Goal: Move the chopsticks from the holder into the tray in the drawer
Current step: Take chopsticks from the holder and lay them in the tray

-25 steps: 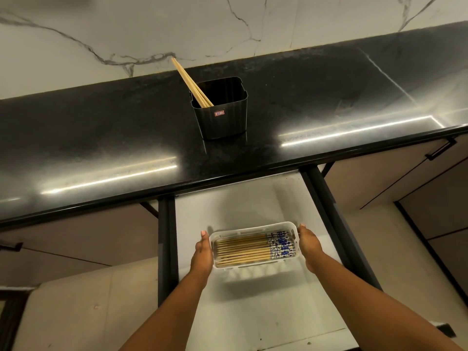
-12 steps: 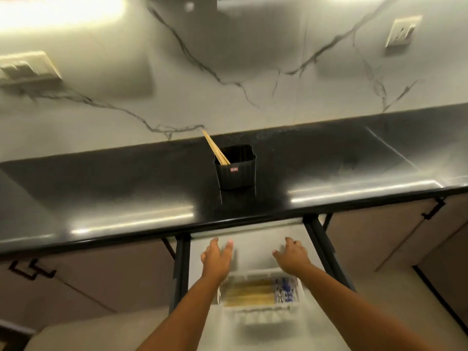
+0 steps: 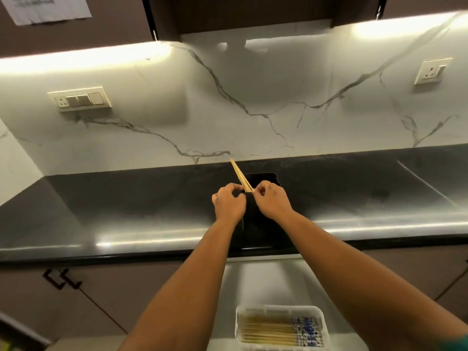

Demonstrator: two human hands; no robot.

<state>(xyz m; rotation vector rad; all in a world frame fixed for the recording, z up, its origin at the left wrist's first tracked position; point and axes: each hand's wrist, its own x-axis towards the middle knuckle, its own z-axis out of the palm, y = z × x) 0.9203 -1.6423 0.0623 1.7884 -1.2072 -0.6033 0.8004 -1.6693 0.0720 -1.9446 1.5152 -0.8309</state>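
Both your hands have left the tray, which they gripped by its ends a second ago, and are now up at the holder (image 3: 263, 177) on the countertop (image 3: 126, 198).

Head view, with the holder as reference. It is a black container standing on the black countertop, directly behind your hands; only its rear rim shows clearly, the front being covered by your hands and lost against the dark surface. Your left hand (image 3: 229, 202) is at its left front corner, fingers curled inward; whether it grips the holder wall or merely rests against it cannot be determined. Your right hand (image 3: 272, 200) is at its front, just right of the left hand, fingertips pinched at the base of the visible chopsticks (image 3: 240, 174); contact appears made, though the frame is soft. Those few pale wooden sticks rise out of the holder's left side and lean up and to the left, toward the marble wall (image 3: 228, 110).

Below and in front of the holder, under the countertop edge, the drawer (image 3: 253, 282) stands open. The white tray (image 3: 321, 315) lies on its floor, well apart from your hands, holding a flat layer of chopsticks in the tray (image 3: 268, 330), laid crosswise with blue-patterned ends to the right.
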